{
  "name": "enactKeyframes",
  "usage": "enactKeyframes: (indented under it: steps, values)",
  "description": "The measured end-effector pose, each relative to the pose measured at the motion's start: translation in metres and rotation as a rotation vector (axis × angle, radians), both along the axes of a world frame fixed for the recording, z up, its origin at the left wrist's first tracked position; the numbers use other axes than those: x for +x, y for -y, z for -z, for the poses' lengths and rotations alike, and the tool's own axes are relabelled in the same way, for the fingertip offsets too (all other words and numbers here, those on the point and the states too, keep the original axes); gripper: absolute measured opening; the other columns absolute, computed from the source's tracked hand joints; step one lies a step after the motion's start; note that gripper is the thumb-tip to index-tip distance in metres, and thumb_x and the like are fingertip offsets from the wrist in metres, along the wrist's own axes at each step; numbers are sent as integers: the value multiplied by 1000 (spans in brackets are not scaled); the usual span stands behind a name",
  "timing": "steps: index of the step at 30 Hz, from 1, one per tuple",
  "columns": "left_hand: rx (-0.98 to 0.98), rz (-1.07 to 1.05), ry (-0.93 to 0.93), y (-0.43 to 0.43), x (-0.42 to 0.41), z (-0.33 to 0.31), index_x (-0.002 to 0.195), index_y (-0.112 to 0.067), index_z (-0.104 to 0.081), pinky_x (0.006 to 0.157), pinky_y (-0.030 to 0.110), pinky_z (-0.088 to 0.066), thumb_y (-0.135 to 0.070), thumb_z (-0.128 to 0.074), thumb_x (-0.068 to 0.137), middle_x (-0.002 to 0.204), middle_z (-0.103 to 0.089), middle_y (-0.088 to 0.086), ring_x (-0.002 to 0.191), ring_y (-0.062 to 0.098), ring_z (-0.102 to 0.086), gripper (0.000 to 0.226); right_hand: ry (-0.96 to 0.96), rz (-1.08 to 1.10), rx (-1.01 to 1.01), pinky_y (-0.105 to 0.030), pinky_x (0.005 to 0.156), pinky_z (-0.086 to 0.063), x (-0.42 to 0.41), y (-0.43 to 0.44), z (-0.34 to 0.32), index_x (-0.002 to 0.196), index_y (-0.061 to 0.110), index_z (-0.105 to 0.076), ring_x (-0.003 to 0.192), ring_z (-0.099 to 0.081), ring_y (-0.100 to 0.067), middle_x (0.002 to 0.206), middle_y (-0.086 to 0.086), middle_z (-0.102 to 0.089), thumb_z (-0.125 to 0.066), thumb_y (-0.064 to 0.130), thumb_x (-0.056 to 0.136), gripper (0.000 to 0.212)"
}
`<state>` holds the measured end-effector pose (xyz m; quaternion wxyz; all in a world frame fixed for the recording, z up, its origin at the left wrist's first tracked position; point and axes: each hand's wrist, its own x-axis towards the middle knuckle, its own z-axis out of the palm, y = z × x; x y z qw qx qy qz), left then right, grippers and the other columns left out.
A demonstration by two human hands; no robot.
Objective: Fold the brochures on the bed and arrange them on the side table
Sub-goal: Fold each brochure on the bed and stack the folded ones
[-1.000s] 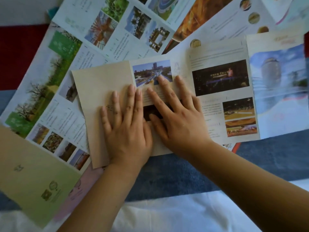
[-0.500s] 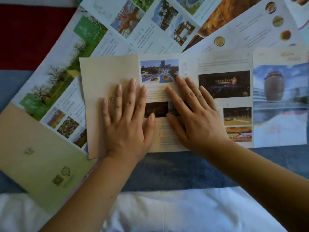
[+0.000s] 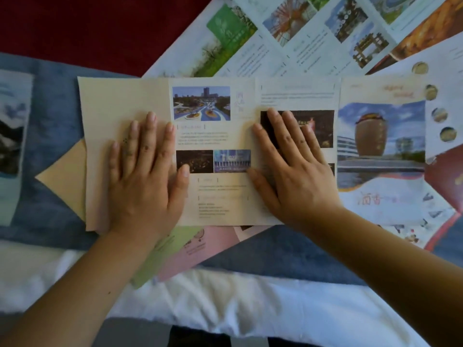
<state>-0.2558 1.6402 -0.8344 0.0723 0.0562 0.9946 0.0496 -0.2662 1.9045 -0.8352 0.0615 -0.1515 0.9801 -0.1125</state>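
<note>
A wide cream brochure [image 3: 213, 136] with photo panels lies unfolded on the bed, its left panel plain beige. My left hand [image 3: 145, 176] rests flat on that beige panel, fingers spread, thumb on the middle panel. My right hand [image 3: 293, 171] presses flat further right, over a dark photo, fingers apart. Neither hand grips anything. More unfolded brochures [image 3: 300, 36] fan out behind it, and a green and pink one [image 3: 185, 246] pokes out beneath its near edge.
The bed has a blue blanket [image 3: 50, 101], a dark red cover [image 3: 87, 28] at the back and white bedding [image 3: 225, 296] in front. Another brochure [image 3: 12, 136] lies at the far left, and a tan paper corner [image 3: 65, 176] sticks out left.
My hands have slid apart across the brochure, the right one moving right onto the dark photo. The view has shifted, so the brochures sit further right.
</note>
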Motion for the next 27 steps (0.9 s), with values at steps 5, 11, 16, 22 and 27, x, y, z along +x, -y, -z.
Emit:
enactKeyframes:
  steps: [5, 11, 16, 22, 27]
  values:
    - [-52, -67, 10, 36, -2, -4, 165, -23, -10, 125, 60, -5, -57, -28, 101, 172, 0, 11, 159, 32, -1, 75, -17, -25, 13, -51, 129, -10, -6, 23, 1, 165, 17, -23, 160, -8, -29, 172, -13, -12, -33, 55, 108, 69]
    - [-23, -147, 54, 60, -6, -4, 165, -29, -5, 123, 65, 0, -75, -28, 92, 171, 6, 18, 158, 37, 4, 89, -53, -4, 54, -50, 130, -7, -8, 39, 5, 165, 25, -22, 160, -5, -30, 172, -15, -10, -33, 58, 106, 69]
    - [122, -170, 51, 59, -8, -6, 164, -30, -8, 123, 65, -1, -77, -28, 91, 171, 2, 19, 158, 36, 2, 90, -66, -8, 57, -51, 129, -8, -8, 41, 7, 165, 24, -23, 160, -6, -31, 172, -16, -11, -32, 57, 107, 68]
    - [280, -156, 45, 45, -7, -12, 164, -29, -8, 123, 64, 2, -72, -29, 94, 172, -1, 14, 159, 29, 4, 85, -84, 3, 50, -53, 129, -11, -8, 42, 9, 164, 22, -25, 160, -8, -32, 172, -16, -12, -34, 56, 107, 67]
    - [284, -147, 54, 23, -6, -12, 164, -27, -6, 123, 64, 2, -67, -29, 94, 172, -2, 12, 159, 26, 5, 84, -83, -1, 48, -53, 128, -12, -8, 42, 9, 164, 23, -27, 160, -9, -32, 171, -17, -13, -36, 56, 107, 67]
